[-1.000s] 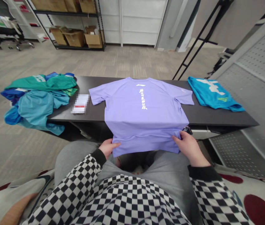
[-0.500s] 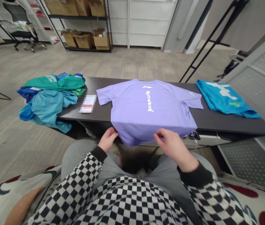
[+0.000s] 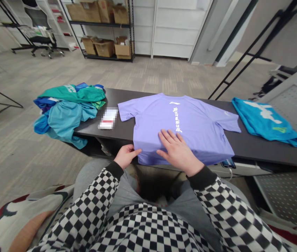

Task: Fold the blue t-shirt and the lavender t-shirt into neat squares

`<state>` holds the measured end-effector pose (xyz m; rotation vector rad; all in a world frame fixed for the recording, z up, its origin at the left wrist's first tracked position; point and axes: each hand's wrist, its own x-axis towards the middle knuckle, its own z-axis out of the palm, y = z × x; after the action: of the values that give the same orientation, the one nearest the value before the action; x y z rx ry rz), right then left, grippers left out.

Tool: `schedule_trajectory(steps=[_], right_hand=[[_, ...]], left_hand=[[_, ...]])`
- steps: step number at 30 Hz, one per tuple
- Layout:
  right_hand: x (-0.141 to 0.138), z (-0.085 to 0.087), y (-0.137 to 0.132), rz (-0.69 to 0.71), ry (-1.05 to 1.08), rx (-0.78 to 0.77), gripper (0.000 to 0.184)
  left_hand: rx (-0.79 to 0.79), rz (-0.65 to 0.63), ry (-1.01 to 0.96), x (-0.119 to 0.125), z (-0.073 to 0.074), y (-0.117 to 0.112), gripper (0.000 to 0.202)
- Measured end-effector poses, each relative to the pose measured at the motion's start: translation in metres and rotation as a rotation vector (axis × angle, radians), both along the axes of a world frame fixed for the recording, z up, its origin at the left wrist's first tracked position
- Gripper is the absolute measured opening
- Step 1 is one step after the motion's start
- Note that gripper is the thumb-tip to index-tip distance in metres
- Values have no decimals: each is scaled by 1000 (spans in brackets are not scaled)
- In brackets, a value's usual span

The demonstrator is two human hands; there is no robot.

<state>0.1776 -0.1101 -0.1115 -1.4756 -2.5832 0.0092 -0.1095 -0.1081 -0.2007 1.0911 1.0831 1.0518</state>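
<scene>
The lavender T-shirt [image 3: 203, 134] bears a white logo [image 3: 175, 103] above a vertical line of unreadable brushed characters [image 3: 176, 119].

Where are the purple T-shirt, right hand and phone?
purple T-shirt [image 3: 148, 122], head view, on the shirt's body
right hand [image 3: 177, 152], head view, on the back of the hand
phone [image 3: 228, 163], head view, on its screen

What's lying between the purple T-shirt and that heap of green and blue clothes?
The head view shows a pixelated white-and-red packet on the dark table, between the purple T-shirt and the clothes heap.
</scene>
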Motion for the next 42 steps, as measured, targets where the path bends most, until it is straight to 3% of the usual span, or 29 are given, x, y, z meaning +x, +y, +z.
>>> schedule_trajectory(steps=[4,8,12,16,18,29,33,35,37,40,42], right_hand=[[-2,2,-1,-11,-42,-25,86],[-4,5,-1,-17,-55,-49,87],[-3,6,-1,-30,-54,-54,85],[-4,7,-1,-40,-50,-71,84],[-4,8,0,-41,-49,-86,85],[-2,6,4,-26,-43,-119,89],[-4,6,3,-25,-21,-123,88],[-4,9,3,-26,-2,-133,86],[-2,13,3,-21,45,-140,81],[7,23,8,-8,180,-87,72],[18,31,14,-5,295,-2,67]], left_hand=[[8,54,125,-10,-1,-1,49],[25,22,225,-20,5,-4,57],[27,22,184,-23,16,-4,64],[-90,-152,-28,-20,20,-5,56],[-124,-225,-43,-19,18,-6,56],[-31,22,219,-27,1,2,56],[-7,-37,348,-27,3,0,53],[-34,-150,449,-32,11,-5,51],[-57,-268,624,-41,27,-11,49],[-71,-384,796,-54,71,-14,41],[-15,-333,812,-59,106,0,40]])
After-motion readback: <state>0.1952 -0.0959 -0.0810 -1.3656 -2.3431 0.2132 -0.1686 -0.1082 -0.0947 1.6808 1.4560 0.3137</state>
